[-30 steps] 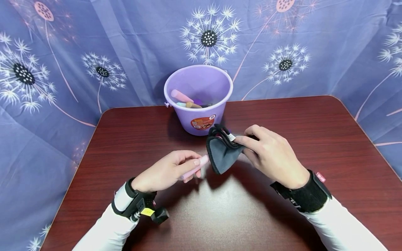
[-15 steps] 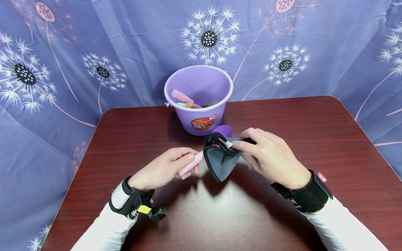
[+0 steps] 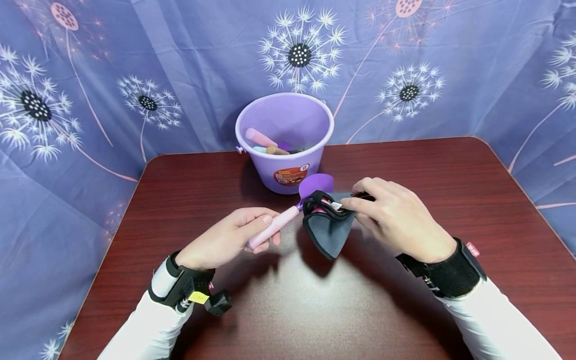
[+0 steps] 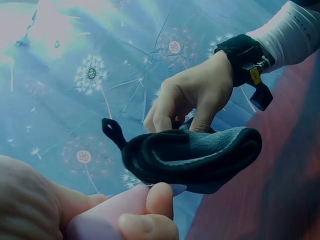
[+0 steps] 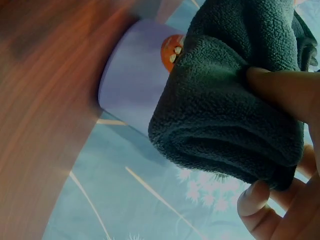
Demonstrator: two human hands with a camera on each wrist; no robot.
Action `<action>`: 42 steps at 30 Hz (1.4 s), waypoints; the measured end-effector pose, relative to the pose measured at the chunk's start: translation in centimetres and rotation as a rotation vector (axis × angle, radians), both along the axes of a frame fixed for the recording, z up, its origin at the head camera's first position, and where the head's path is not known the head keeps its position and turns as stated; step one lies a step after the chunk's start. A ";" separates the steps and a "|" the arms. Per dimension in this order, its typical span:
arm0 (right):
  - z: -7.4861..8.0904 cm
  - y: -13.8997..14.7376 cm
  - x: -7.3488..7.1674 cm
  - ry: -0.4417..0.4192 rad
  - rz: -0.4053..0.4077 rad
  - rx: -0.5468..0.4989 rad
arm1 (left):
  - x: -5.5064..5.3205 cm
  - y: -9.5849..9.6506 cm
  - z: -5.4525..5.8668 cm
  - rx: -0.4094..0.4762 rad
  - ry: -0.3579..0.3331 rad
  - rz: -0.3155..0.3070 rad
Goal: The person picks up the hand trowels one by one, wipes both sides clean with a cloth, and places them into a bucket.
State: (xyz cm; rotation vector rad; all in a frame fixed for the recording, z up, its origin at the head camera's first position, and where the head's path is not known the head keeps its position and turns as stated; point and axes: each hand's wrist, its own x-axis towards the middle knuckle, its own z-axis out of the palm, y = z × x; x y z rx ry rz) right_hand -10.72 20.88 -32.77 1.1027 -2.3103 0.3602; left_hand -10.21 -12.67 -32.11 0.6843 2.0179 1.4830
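My left hand (image 3: 229, 237) grips the pink handle of a small trowel-like tool (image 3: 273, 227) with a rounded purple blade (image 3: 317, 184). The blade points away from me, in front of the bucket. A folded dark grey cloth (image 3: 330, 227) with black edging and a white tag is in my right hand (image 3: 393, 217), pinched between thumb and fingers. It lies against the near right side of the blade and hides part of it. In the right wrist view the cloth (image 5: 225, 110) shows fuzzy, thick folds. The left wrist view shows the cloth (image 4: 195, 155) just beyond the pink handle (image 4: 112, 212).
A lilac bucket (image 3: 310, 155) with an orange label stands at the back of the dark red wooden table (image 3: 405, 165). Inside lie several items, among them a pink handle (image 3: 258, 136) and a brown one (image 3: 276, 150). A blue dandelion-patterned curtain (image 3: 202, 75) hangs behind.
The purple blade, almost hidden behind the cloth a second ago, now shows. My left hand has shifted left with the tool. The cloth has moved slightly toward me, then right with my right hand.
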 end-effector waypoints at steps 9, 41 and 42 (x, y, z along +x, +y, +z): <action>-0.1 1.5 -0.5 -0.057 -0.091 0.038 | -0.1 -0.3 0.2 0.053 -0.016 -0.033; -0.1 3.6 -1.3 -0.034 -0.193 -0.013 | 0.3 -0.6 0.9 -0.028 0.104 -0.095; -0.1 3.7 -1.3 -0.031 -0.193 -0.014 | 0.3 -0.6 0.9 -0.033 0.104 -0.089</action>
